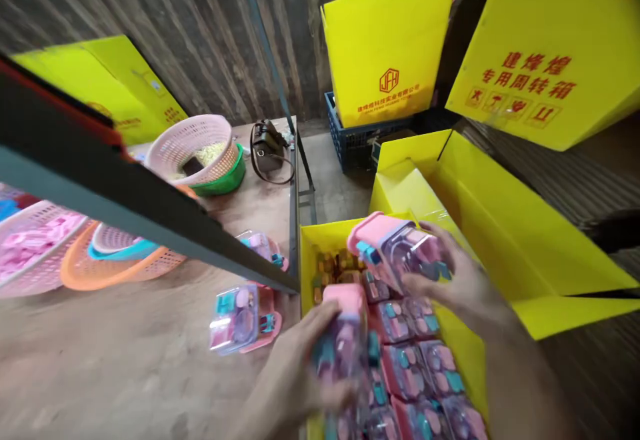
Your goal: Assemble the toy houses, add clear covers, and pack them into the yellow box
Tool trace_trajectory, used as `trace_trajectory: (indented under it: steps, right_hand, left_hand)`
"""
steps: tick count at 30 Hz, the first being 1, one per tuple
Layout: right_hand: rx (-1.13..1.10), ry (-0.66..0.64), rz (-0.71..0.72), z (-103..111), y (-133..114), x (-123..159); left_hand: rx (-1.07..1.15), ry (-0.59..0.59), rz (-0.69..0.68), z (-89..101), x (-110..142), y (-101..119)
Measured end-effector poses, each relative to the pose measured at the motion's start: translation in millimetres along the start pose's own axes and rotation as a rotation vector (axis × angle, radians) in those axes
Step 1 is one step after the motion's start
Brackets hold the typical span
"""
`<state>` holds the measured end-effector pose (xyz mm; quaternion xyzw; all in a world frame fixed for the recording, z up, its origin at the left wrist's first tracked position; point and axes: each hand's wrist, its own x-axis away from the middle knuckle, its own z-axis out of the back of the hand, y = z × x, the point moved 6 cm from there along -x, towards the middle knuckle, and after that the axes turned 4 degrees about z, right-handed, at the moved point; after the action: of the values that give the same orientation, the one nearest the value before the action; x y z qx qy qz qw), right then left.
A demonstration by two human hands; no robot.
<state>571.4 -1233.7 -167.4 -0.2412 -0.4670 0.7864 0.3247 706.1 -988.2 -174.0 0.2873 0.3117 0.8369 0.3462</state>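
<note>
My right hand (463, 280) grips a pink toy case with a clear lid (395, 247), held tilted above an open yellow box (320, 240). My left hand (305, 367) is closed round another pink toy case (343, 340) at the box's near left side; the hand is blurred by motion. Inside the box lie rows of the same packed toy cases (415, 353). Two more toy cases (245, 317) (263, 245) rest on the wooden table just left of the box.
Pink, orange and green plastic baskets (195, 150) (120, 263) stand on the table (125, 360) at left, with a dark handbag (267, 150) behind. A dark beam (125, 193) crosses the left. Yellow board flaps (390, 47) (550, 53) and a blue crate (350, 140) stand beyond.
</note>
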Motion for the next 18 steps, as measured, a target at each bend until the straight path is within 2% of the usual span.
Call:
trace_trajectory:
  steps: [2,4,6,8,10,13,18]
  right_hand:
    - [0.07,0.148,-0.167,-6.0,60.4,-25.6]
    - [0.065,0.195,-0.246,-28.5,110.0,-49.9]
    - [0.06,0.134,-0.295,-61.5,151.2,-72.1]
    - [0.104,0.04,-0.362,-96.9,185.8,-89.4]
    - [0.161,-0.027,-0.432,-129.5,213.2,-102.0]
    - [0.192,-0.075,-0.489,-173.2,242.3,-117.0]
    - [0.236,-0.129,-0.543,-232.1,274.5,-133.6]
  left_hand:
    - [-0.159,-0.064,-0.076,-38.2,-79.1,9.0]
    - [-0.373,-0.045,0.001,-63.9,-158.2,-2.4]
    - [-0.531,-0.066,0.102,-81.7,-222.2,-24.9]
    - [-0.611,-0.127,0.17,-93.5,-265.2,-52.4]
    - [-0.662,-0.209,0.219,-101.0,-290.2,-81.3]
    - [-0.712,-0.348,0.274,-109.3,-310.1,-120.0]
    - [-0.693,-0.505,0.312,-125.3,-338.6,-158.5]
